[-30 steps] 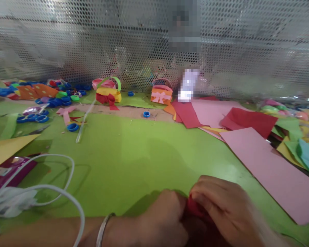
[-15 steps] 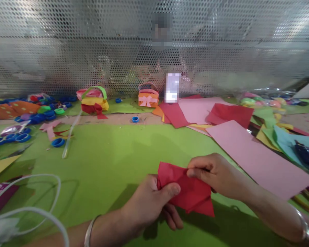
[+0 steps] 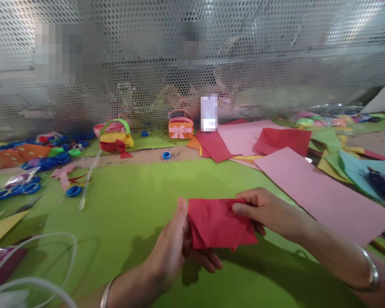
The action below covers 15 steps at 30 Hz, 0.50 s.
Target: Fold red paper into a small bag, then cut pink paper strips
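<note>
A folded piece of red paper [image 3: 220, 226] is held up over the green work surface, its layers fanning apart at the lower edge. My right hand [image 3: 255, 209] pinches its upper right part, thumb in front and fingers behind. At the left edge, my left hand [image 3: 176, 239] holds it with the thumb raised along the side. The left fingers reach beneath the paper and are partly hidden by it.
A pink sheet [image 3: 321, 192] lies to the right, near a dark blue tool [image 3: 383, 184]. At the back stand a phone [image 3: 209, 112], a small orange paper basket [image 3: 181, 129] and a yellow one [image 3: 112, 140]. A white cable [image 3: 73, 248] loops at left, below blue-handled scissors [image 3: 19, 190].
My left thumb has lifted off the paper's face to its left edge. The red paper has turned more level and shifted slightly left, with my right hand still pinching it.
</note>
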Motion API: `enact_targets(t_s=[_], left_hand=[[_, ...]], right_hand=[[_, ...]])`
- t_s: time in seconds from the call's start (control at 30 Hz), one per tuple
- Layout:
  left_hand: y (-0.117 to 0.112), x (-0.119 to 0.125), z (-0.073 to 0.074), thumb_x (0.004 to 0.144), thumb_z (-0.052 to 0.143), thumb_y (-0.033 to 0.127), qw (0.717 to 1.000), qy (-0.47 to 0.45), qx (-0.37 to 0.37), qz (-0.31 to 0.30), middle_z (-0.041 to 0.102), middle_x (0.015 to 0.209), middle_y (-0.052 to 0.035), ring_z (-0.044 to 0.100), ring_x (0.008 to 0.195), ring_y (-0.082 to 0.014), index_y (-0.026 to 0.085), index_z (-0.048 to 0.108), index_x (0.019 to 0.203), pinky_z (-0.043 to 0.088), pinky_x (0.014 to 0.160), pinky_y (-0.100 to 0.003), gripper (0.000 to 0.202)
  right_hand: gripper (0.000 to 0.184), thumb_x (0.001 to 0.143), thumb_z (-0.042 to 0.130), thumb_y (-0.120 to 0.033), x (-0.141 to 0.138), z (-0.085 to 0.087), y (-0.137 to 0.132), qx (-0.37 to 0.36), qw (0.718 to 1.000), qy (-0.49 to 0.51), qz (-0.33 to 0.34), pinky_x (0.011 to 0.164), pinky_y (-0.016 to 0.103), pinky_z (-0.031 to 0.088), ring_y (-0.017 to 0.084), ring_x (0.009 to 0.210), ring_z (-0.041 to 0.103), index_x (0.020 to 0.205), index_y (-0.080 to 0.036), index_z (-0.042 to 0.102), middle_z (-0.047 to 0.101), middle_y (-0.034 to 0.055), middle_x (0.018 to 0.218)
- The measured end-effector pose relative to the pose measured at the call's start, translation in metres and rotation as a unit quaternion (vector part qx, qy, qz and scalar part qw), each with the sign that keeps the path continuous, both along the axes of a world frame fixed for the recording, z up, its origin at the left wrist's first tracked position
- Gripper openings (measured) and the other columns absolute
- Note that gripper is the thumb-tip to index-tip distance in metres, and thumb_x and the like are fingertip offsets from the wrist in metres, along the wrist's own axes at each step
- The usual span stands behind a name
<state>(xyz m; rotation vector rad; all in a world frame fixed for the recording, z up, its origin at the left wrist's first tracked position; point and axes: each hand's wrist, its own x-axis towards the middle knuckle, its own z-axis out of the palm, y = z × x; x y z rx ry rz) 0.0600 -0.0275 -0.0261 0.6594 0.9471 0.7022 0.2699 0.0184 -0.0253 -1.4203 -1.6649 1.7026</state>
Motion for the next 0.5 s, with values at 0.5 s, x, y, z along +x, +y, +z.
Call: enact_targets(t_s=[0.5], left_hand=[[0.002,-0.007,-0.008,0.094,0.047,0.050,0.998,0.018,0.056,0.014,0.070,0.075,-0.0098,0.068,0.062,-0.0179,0.011,0.062,0.108,0.055,0.057,-0.029,0.044]], right_hand=[[0.046,0.075,0.064,-0.065,0.000,-0.017,0.004,-0.046,0.985,0.037,-0.160,0.065,0.030,0.052,0.022,0.080,0.064,0.080,-0.019,0.063,0.068,0.0086,0.088]])
